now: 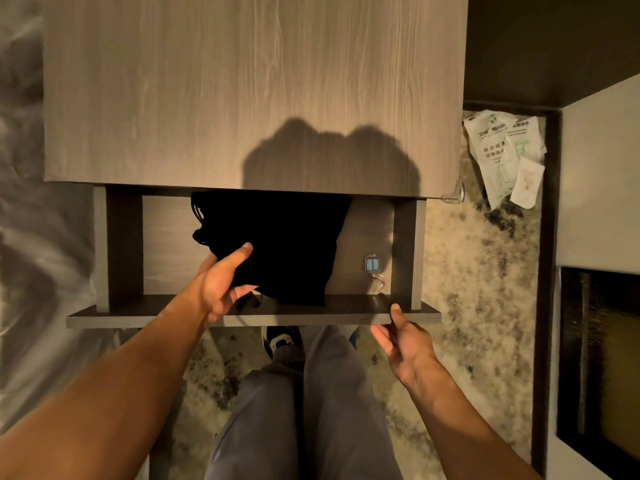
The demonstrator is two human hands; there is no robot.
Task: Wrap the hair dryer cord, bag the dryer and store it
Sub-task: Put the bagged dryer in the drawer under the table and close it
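Two hands engaged: left hand (221, 285) grips black bag (277, 244) inside open drawer (294, 319); right hand (405, 341) pinches drawer front. Risk: bag near front wall snags under tabletop (242, 98) on closing; left fingers trapped.

Black bag (277, 244), grey woodgrain drawer (252, 317), speckled cream-and-black floor (478, 258).
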